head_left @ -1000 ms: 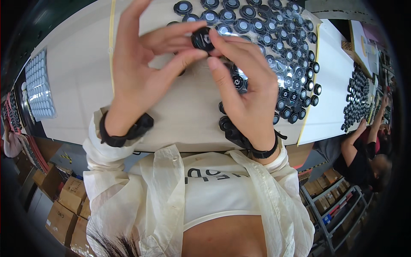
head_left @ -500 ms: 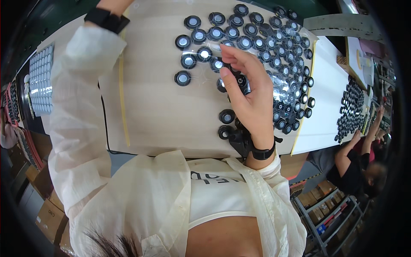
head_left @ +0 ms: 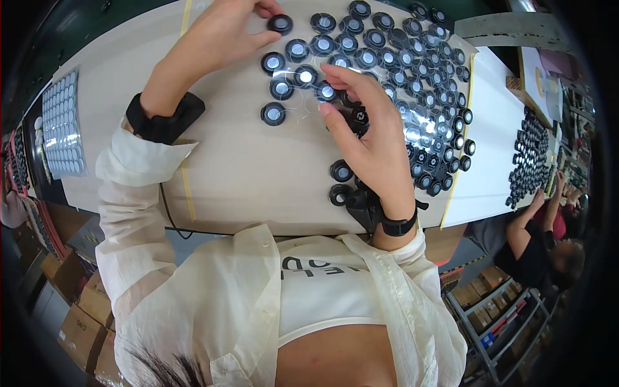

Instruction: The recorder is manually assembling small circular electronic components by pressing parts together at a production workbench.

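At the far edge of the table my left hand point(head_left: 222, 35) has its thumb and fingers closed about a black round part point(head_left: 280, 24) with a pale disc in its middle. My right hand point(head_left: 376, 138) hovers over the near left side of a spread of similar black round parts point(head_left: 367, 59). Its thumb and index finger are apart, with nothing visibly held; the other fingers are partly hidden. One part point(head_left: 327, 91) shows beneath the gap between them. Clear film point(head_left: 300, 105) with circular outlines lies among the parts by my right fingertips.
A sheet of pale round discs point(head_left: 63, 122) lies at the left end of the table. Yellow tape point(head_left: 187, 187) runs along the tabletop. Beyond a white surface point(head_left: 480, 174) on the right are more black parts point(head_left: 529, 155), with a person in black point(head_left: 529, 242) beside them.
My left hand has come down into view from beyond the far edge and closed on the round part there, which has shifted slightly left. My right hand has moved a little left.
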Tool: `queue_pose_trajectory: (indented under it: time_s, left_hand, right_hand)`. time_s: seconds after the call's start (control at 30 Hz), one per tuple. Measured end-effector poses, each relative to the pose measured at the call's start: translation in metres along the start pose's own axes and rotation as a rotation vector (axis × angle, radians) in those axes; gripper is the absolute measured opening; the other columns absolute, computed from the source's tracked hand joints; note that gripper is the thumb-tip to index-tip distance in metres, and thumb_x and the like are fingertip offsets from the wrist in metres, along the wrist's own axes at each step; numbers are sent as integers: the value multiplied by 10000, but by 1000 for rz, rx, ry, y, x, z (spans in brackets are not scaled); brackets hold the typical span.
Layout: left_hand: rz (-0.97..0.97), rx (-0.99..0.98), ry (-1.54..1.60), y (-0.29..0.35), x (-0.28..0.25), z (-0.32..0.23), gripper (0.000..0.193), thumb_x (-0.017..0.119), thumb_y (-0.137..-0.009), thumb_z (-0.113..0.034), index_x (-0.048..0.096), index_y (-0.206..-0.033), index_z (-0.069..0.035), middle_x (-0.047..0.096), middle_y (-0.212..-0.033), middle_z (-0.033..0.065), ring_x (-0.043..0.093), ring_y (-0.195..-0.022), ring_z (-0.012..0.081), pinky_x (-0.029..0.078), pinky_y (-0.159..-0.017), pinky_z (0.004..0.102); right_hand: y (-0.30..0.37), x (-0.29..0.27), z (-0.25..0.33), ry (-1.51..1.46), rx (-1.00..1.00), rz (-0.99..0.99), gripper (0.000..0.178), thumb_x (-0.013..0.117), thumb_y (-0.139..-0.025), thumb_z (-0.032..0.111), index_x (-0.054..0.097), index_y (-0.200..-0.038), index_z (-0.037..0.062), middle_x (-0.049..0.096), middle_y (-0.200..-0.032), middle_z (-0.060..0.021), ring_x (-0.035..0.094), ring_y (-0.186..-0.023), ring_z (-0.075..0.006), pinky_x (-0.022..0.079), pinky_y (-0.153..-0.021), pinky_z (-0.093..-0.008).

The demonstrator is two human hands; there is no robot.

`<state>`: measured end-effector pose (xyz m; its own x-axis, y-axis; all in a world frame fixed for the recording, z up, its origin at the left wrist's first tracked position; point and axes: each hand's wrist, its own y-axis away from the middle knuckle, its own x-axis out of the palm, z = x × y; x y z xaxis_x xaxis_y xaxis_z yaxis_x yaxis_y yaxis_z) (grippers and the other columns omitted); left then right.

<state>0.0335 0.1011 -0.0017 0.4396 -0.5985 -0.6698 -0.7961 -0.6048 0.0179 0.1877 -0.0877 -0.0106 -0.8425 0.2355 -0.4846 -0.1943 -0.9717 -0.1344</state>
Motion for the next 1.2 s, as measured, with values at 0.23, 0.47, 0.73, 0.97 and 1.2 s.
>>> queue_pose_trajectory:
  time_s: [0.23, 0.47, 0.73, 0.97, 1.2]
  left_hand:
    - [194, -82, 817, 53, -13, 1, 901, 789, -746, -42, 277, -1486, 8, 600, -1096, 105, 585, -1042, 190, 465, -935, 329]
    - [599, -19, 784, 74, 7, -21, 813, 766, -737, -44, 345, -1431, 6, 581, -1043, 69, 561, -959, 155, 439, -895, 309]
    - [522, 178, 515, 71, 13, -16, 802, 785, -743, -68, 415, -1452, -11, 601, -1035, 66, 560, -923, 177, 439, -899, 330]
    - [296, -55, 731, 81, 11, -19, 810, 757, -814, -231, 380, -1479, 36, 586, -1119, 86, 543, -1048, 196, 402, -981, 359]
    - [95, -16, 1041, 84, 25, -22, 501, 707, -855, -154, 499, -1267, 43, 565, -1194, 182, 578, -1117, 246, 484, -980, 371]
  right_hand:
    - [-3, -1, 0, -236, -2, -214, 309, 715, -825, 60, 663, -1129, 34, 694, -987, -107, 661, -913, -209, 504, -794, -310]
    - [-6, -18, 17, 79, -172, -8, 180, 728, -796, 21, 667, -965, 24, 659, -875, -99, 624, -762, -243, 493, -677, -326]
    - [-1, -18, 12, 102, -153, 20, 101, 653, -824, -36, 610, -907, 2, 599, -823, -114, 597, -742, -278, 479, -657, -345]
    - [-2, -26, 7, -49, -126, -170, 112, 669, -851, 11, 600, -938, 4, 601, -896, -91, 580, -787, -233, 460, -694, -306]
    - [7, -23, 21, -680, 90, -133, 153, 722, -851, -2, 639, -979, 12, 630, -955, -55, 564, -868, -129, 448, -748, -268]
